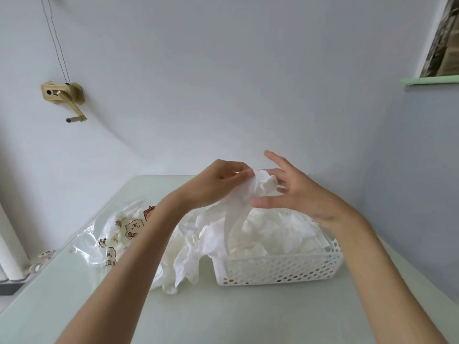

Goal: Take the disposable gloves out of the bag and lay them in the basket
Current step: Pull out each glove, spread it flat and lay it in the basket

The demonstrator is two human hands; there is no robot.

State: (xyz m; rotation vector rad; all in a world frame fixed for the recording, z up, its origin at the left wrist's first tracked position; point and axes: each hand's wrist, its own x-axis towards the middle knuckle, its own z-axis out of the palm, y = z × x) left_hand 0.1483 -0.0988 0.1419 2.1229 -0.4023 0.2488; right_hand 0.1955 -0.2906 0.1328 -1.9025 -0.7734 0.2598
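My left hand [218,181] and right hand [301,192] are bare, ungloved. Both forearms are uncovered to the frame edge; I wear short, unpainted nails.

Light: bright, soft, even daylight
Shadows: faint, soft under the basket [278,269]
Glare: sheen on the plastic bag [99,234]
Blur: slight softness throughout
Distortion: wide-angle bending at edges
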